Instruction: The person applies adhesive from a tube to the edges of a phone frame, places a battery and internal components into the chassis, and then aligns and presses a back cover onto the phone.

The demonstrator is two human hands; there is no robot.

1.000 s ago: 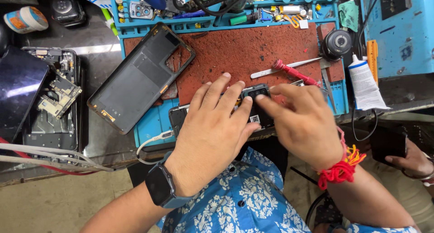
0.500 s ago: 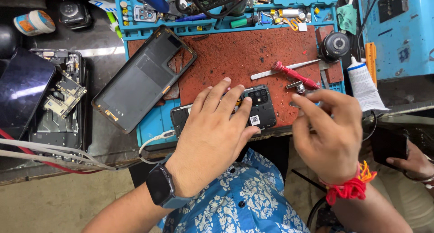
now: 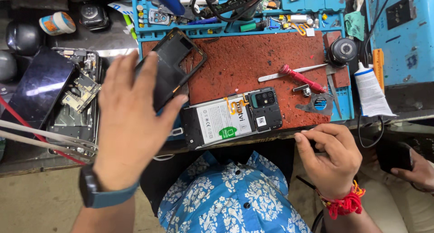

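Change: half a second ago both hands pressed on the opened phone at the front edge of the desk; now they are lifted off and well apart, leaving its insides uncovered.
Meaning: the phone seems to lie free for whatever is picked up next, with nothing holding it steady.
Desk: a cluttered repair bench, dark and scuffed, running the full width.
Work mat (image 3: pixel 253 61): rust-red, grainy, rectangular, set in a blue moulded tray whose back edge holds small compartments of screws and parts.
Left hand (image 3: pixel 129 120): spread flat, fingers apart, empty, hovering over the mat's left edge and partly covering a black phone frame (image 3: pixel 174 63); a dark smartwatch is on the wrist.
Phone frame: matt black plastic, hollow rectangle, tilted, near the mat's back-left corner.
Opened phone (image 3: pixel 233 120): at the mat's front edge, back cover off, a flat white-labelled battery with a green sticker, a thin orange flex cable, and a black square camera block at its right end.
Right hand (image 3: pixel 330 158): below the front edge, fingers curled together; whether they pinch anything I cannot tell. Red thread bands circle the wrist.
Dismantled phone (image 3: pixel 74 97): at the left edge, bare circuit boards showing, beside a glossy dark screen panel.
Glue tube (image 3: pixel 368 90): white, soft, at the right edge.
Screwdriver (image 3: pixel 300 78): red-handled, slim, on the mat's right side beside steel tweezers.
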